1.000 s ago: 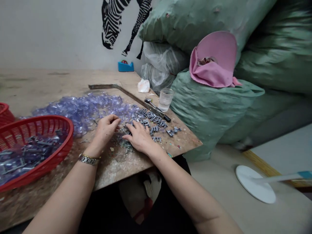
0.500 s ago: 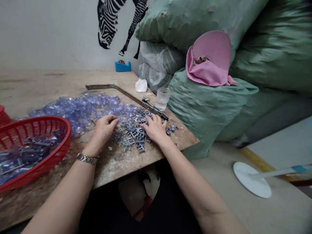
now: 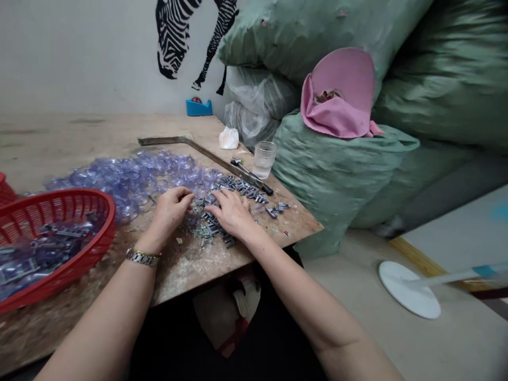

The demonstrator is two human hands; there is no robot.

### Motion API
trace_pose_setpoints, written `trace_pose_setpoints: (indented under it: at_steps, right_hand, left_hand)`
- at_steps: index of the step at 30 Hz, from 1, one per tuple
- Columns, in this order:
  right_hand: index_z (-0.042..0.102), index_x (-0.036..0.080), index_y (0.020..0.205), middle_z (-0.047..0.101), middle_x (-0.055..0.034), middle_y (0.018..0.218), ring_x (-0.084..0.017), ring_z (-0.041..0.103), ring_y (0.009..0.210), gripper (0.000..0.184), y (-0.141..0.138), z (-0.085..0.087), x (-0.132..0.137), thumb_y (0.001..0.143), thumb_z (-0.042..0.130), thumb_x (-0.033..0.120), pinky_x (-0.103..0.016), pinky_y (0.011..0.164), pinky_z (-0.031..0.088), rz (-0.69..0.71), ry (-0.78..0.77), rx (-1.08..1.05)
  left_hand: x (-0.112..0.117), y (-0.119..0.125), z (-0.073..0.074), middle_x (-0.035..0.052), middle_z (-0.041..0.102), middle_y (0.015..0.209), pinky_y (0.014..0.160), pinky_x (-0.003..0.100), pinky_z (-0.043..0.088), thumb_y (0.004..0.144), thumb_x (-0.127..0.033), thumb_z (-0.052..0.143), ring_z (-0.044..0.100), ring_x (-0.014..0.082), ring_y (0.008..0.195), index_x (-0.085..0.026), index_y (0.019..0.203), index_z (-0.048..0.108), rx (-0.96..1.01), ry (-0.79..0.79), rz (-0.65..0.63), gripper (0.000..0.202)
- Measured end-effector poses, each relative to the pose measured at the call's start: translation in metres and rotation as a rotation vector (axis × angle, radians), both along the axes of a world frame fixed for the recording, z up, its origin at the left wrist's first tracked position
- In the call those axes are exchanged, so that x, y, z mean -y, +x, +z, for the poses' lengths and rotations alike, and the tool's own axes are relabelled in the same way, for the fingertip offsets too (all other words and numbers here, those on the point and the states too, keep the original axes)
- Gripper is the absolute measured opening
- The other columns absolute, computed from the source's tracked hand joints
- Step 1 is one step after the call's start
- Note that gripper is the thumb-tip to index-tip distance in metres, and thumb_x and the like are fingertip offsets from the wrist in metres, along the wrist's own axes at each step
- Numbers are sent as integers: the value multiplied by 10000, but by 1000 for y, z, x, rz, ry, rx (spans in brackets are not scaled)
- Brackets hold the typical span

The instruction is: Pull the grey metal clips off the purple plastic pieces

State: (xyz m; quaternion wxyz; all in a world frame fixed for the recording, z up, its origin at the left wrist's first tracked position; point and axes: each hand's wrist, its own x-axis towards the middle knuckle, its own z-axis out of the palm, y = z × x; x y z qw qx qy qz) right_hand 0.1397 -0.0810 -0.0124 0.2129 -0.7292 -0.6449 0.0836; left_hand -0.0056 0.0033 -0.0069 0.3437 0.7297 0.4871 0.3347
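Note:
My left hand rests at the left side of a pile of small grey plastic parts, its thumb and fingers pinched together; whatever lies between them is too small or hidden to name. My right hand lies palm down over the grey parts with its fingers spread, covering some of them. Small pale greenish bits are scattered between the hands at the near side of the pile. Behind my left hand spreads a heap of clear, bluish-purple plastic pieces.
A red basket of clear and grey parts stands at left. A bent metal bar, a glass of water, crumpled tissue and a blue tape dispenser lie farther back. Green sacks, one under a pink cap, crowd the right.
My right hand has slid left across the grey parts toward my left hand, uncovering parts near the bar. The left hand keeps its pinch in nearly the same place.

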Motion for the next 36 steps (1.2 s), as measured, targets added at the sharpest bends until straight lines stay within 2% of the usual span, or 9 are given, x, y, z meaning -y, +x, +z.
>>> trace_pose_setpoints:
  at_steps: [2,5,11,15,19,23,26,31,36]
  right_hand:
    - [490,255,1386,435,-105,1505,-251,346,1402,454,5,3,4,988,412,459,-599,1135,221,-15,35,7]
    - [505,242,1377,416,-109,1518,-253,302,1429,443,21,6,6,981,443,432,-587,1146,211,-114,70,39]
    - [492,239,1394,398,-128,1522,-310,299,1428,491,52,-2,0,974,419,483,-620,1120,234,-312,-57,38]
    - [509,223,1382,483,-135,1449,-303,416,1351,511,50,-5,-5,969,412,507,-512,1112,296,-275,-98,28]
    - [535,208,1353,543,-117,1390,-275,466,1308,496,32,-4,-12,971,411,499,-444,1107,316,-193,-56,-2]
    - [552,220,1328,548,-88,1391,-252,464,1312,468,7,-6,-16,983,391,492,-451,1109,324,-49,5,-60]
    - [529,235,1345,526,-84,1422,-241,430,1339,458,-7,-6,-8,996,364,482,-525,1127,282,31,51,-80]
    - [501,250,1377,449,-101,1500,-259,315,1427,464,-6,-2,20,986,406,480,-614,1147,183,-37,103,-23]
    - [467,224,1424,372,-127,1551,-300,262,1456,521,3,-12,39,978,414,488,-597,1155,188,-151,3,26]
  left_hand:
    - [-1,0,-2,-10,581,584,585,255,432,729,-333,533,555,152,556,-184,715,597,-24,29,-9,163]
    - [-4,-1,-7,5,597,613,597,263,432,741,-357,522,570,168,600,-183,738,606,-59,71,-28,193]
    - [-8,-3,-12,26,614,643,630,274,444,747,-367,507,588,187,663,-179,751,614,-92,109,-50,217]
    - [-9,-2,-13,22,603,629,623,270,441,740,-370,501,585,186,658,-182,737,603,-98,128,-56,214]
    - [-8,-2,-12,18,611,633,616,268,436,737,-370,515,586,180,641,-182,747,614,-94,124,-50,213]
    - [-6,-2,-9,12,611,633,616,266,433,744,-356,521,579,168,614,-181,739,614,-90,122,-49,199]
    - [-6,-2,-8,19,619,654,630,270,431,750,-352,515,579,172,642,-180,738,617,-103,150,-51,200]
    - [-7,-3,-11,31,618,669,662,280,440,769,-372,499,584,191,702,-181,742,622,-110,169,-81,229]
    - [-7,-2,-13,37,612,674,681,284,448,775,-371,491,589,200,736,-184,748,619,-114,172,-87,229]
